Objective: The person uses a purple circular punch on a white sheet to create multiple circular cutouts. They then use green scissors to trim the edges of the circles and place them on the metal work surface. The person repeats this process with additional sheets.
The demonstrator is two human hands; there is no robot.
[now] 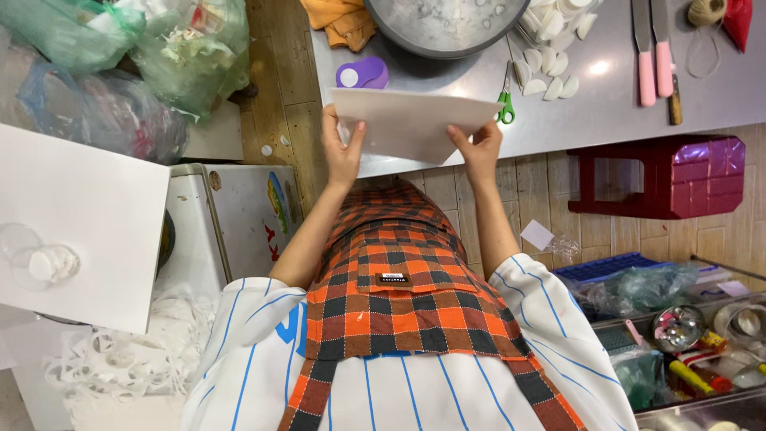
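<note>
Flat white paper sheet point(411, 121), long axis running left to right above the grey table point(606, 104), was pinched by left hand point(343, 152) and right hand point(479, 152) at opposite ends.

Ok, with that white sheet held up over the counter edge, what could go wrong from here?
1. The white paper sheet is pinched only at its lower corners by the left hand and right hand; it could sag or crease.
2. The green-handled scissors lie just beside the sheet and might get knocked.
3. The purple paper punch sits near the counter edge behind it.
</note>
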